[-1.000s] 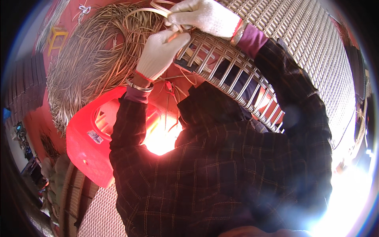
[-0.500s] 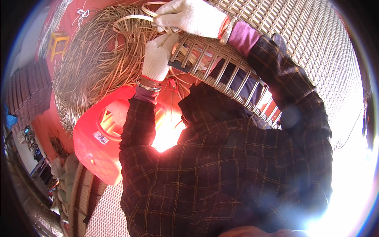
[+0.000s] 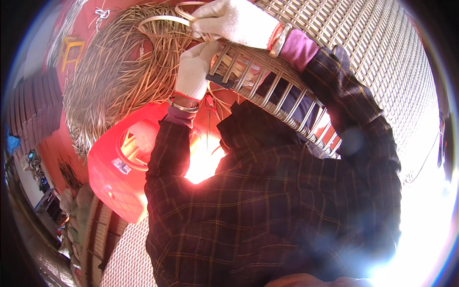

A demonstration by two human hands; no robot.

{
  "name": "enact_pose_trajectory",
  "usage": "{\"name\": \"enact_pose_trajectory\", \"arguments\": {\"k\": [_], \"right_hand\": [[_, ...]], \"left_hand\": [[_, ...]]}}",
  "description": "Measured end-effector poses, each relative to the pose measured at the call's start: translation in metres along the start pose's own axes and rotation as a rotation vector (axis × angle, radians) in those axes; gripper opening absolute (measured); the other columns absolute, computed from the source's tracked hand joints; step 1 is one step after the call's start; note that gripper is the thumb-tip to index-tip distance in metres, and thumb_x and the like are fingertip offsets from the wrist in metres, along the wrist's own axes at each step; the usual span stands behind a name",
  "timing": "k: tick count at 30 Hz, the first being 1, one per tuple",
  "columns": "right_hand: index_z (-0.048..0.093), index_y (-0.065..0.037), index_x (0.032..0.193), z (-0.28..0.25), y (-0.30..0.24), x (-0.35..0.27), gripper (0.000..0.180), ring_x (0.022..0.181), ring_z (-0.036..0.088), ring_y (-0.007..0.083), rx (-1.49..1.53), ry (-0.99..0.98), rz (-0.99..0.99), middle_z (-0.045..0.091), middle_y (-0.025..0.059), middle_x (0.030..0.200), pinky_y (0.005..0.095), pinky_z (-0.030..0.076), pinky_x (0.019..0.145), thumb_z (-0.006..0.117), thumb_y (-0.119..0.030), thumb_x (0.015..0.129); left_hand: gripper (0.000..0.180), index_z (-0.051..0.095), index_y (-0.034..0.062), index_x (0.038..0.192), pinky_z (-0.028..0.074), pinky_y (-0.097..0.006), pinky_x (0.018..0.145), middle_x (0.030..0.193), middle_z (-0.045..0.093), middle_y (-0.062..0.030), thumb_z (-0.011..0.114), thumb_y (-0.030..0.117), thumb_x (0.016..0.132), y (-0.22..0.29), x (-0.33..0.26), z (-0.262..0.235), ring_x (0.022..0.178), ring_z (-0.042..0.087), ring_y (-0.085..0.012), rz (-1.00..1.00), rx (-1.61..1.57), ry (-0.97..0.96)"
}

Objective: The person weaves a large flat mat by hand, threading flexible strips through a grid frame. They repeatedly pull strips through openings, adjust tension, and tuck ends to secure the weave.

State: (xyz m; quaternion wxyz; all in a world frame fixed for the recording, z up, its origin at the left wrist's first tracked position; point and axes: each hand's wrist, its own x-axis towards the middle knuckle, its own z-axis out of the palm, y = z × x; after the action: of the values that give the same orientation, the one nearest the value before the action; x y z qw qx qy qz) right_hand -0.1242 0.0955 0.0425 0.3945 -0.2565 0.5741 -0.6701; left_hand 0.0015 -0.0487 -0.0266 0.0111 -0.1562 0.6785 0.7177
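Observation:
Both my hands wear white knit gloves and meet at the upper corner of a woven rattan piece. My right hand [image 3: 237, 23] pinches a pale flat rattan strip [image 3: 162, 19], which loops out to the left. Just below it, my left hand [image 3: 195, 71] has its fingers closed at the corner of the ladder-like slatted edge [image 3: 267, 88]; exactly what they grip is hidden. From that edge the wide woven panel [image 3: 363, 43] stretches away to the upper right. My right wrist lies over the panel's border.
A big bundle of loose rattan strips [image 3: 103, 79] lies beyond my left arm. Close to that arm stands a red plastic stool [image 3: 112, 167]. Farther off are a small yellow stool [image 3: 71, 51] and stacked brown panels [image 3: 36, 107]. Strong glare washes out the lower right.
Both hands have shifted very slightly right with the corner of the woven piece. The grip on the strip looks the same.

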Motion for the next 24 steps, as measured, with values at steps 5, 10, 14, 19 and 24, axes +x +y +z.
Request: {"name": "enact_pose_trajectory", "arguments": {"k": [5, 10, 14, 19, 24], "right_hand": [[0.074, 0.004, 0.091, -0.002, -0.003, -0.001, 0.018, 0.079, 0.070, 0.0142, -0.341, -0.016, -0.140, 0.068, 0.0024, 0.080, 0.0294, 0.059, 0.077, 0.063, -0.003, 0.103], [0.075, -0.001, 0.092, 0.002, 0.002, 0.001, 0.017, 0.076, 0.063, 0.0086, -0.018, 0.041, 0.103, 0.070, 0.0014, 0.079, 0.0290, 0.053, 0.074, 0.066, -0.009, 0.103], [0.076, -0.001, 0.092, 0.000, 0.002, 0.002, 0.017, 0.076, 0.063, 0.0087, -0.300, 0.043, -0.025, 0.070, 0.0008, 0.079, 0.0291, 0.053, 0.073, 0.066, -0.010, 0.103], [0.076, -0.001, 0.094, -0.002, 0.001, 0.000, 0.016, 0.075, 0.061, 0.0090, -0.364, 0.026, -0.061, 0.069, 0.0014, 0.078, 0.0304, 0.052, 0.073, 0.067, -0.011, 0.102], [0.077, 0.000, 0.096, -0.001, 0.001, 0.000, 0.017, 0.075, 0.061, 0.0096, -0.393, 0.027, -0.075, 0.068, 0.0032, 0.077, 0.0311, 0.052, 0.073, 0.067, -0.013, 0.102]], "left_hand": [[0.035, 0.079, -0.0045, 0.117, 0.054, -0.025, 0.073, 0.093, 0.077, -0.0007, 0.071, 0.028, 0.106, -0.002, 0.005, -0.004, 0.082, 0.068, -0.0060, -0.150, -0.043, -0.028], [0.027, 0.080, -0.0016, 0.109, 0.053, -0.029, 0.068, 0.082, 0.074, -0.0025, 0.076, 0.025, 0.103, -0.005, 0.012, -0.007, 0.076, 0.063, -0.0042, 0.058, 0.191, 0.005], [0.026, 0.078, 0.0003, 0.110, 0.052, -0.035, 0.065, 0.077, 0.071, -0.0129, 0.075, 0.025, 0.103, -0.005, 0.013, -0.009, 0.068, 0.068, -0.0164, 0.390, 0.625, 0.043], [0.027, 0.077, 0.0012, 0.114, 0.053, -0.040, 0.064, 0.080, 0.072, -0.0211, 0.075, 0.027, 0.104, -0.007, 0.010, -0.007, 0.070, 0.071, -0.0361, 0.411, 0.624, 0.119], [0.027, 0.078, 0.0018, 0.113, 0.053, -0.042, 0.063, 0.080, 0.071, -0.0234, 0.074, 0.027, 0.105, -0.010, 0.011, -0.006, 0.071, 0.071, -0.0399, 0.487, 0.654, 0.178]]}}
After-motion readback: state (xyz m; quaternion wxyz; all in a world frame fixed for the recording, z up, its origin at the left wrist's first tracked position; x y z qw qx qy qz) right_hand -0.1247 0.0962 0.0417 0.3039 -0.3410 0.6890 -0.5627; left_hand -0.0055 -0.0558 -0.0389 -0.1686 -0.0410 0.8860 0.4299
